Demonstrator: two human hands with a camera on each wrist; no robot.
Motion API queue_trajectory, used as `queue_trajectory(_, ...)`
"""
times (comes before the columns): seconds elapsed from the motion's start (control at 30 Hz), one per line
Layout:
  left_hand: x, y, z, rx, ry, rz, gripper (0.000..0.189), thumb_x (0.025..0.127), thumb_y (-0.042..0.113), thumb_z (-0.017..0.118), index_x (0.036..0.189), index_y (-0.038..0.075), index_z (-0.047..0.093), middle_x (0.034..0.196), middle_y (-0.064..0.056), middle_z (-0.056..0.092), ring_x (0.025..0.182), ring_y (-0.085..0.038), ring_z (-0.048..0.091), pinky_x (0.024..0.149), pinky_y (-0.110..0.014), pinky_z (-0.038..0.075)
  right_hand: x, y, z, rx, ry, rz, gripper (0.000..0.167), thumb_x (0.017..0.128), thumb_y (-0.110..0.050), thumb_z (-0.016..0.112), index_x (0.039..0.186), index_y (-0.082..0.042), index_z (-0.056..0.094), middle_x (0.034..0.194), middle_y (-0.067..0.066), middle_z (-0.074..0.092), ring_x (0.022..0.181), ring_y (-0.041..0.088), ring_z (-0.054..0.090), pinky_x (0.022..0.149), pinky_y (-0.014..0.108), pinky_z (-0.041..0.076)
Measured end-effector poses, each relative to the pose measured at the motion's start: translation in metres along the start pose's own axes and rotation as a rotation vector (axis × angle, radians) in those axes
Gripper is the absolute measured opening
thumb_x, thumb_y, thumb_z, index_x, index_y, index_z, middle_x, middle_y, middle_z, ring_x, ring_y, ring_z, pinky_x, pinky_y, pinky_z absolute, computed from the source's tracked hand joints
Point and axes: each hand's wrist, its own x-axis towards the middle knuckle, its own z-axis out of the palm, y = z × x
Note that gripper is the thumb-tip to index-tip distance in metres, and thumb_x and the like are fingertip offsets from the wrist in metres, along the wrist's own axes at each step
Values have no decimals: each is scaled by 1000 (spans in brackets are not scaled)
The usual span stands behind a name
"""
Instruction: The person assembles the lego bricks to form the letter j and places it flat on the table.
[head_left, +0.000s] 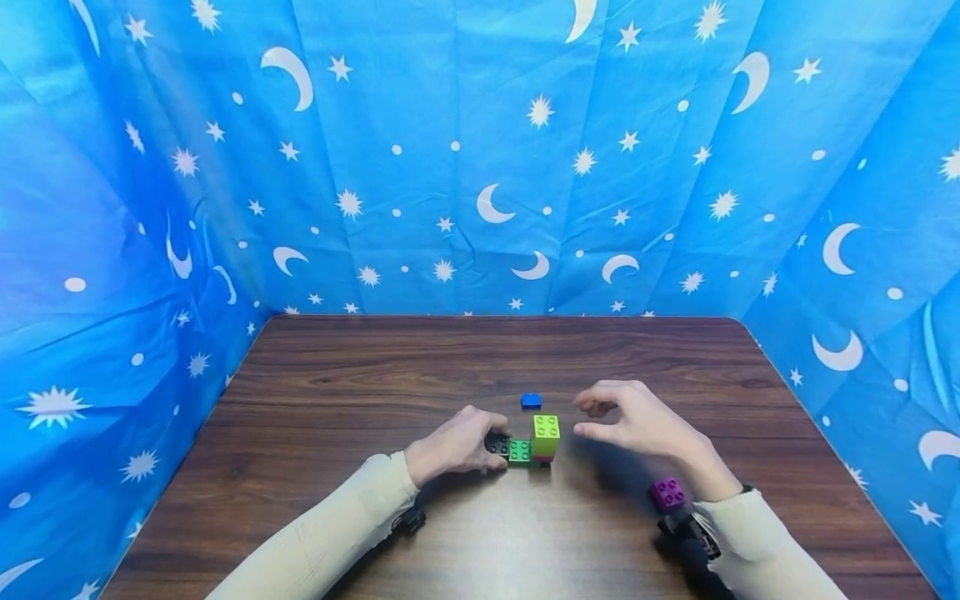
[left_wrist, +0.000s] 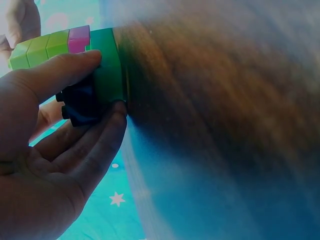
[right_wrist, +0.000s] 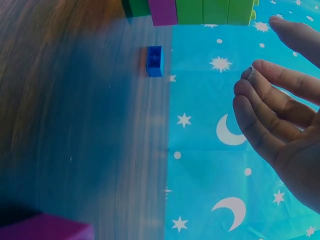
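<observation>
My left hand (head_left: 459, 442) grips the left end of a small block build on the table, thumb on one side and fingers on the other. That end carries a black brick (left_wrist: 81, 102) on a green base block (left_wrist: 107, 65). At the base's other end stands a tower of stacked lime-green bricks (head_left: 546, 437) with a magenta brick (left_wrist: 79, 39) at its foot. To the right of the tower, my right hand (head_left: 637, 421) hovers with loosely bent fingers spread from the thumb, nothing between them. The tower top is a short way from its fingertips.
A small blue brick (head_left: 531, 402) lies on the wooden table (head_left: 360, 367) just behind the build. Near my right wrist sits a purple brick (head_left: 667, 493). Blue cloth (head_left: 420, 100) with moons and stars hangs around the table's back and sides.
</observation>
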Motion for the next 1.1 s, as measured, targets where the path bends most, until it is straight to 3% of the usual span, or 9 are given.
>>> queue_trajectory(0.37,1,0,-1,-3,-2,-6,33,77,25,82,105,15,68,90,5,70,70,0,57,65,-16,48,-13,6,-5,-2,7,56,35,85,-38,74,109,-14,70,98,-7,68,87,13,64,75,35,56)
queue_trajectory(1.1,-1,-1,2,20,2,1,33,77,26,82,105,16,68,94,5,71,74,0,58,69,-16,49,-39,21,-10,-31,14,108,33,86,-41,73,107,-15,69,94,-9,67,84,10,64,72,33,55)
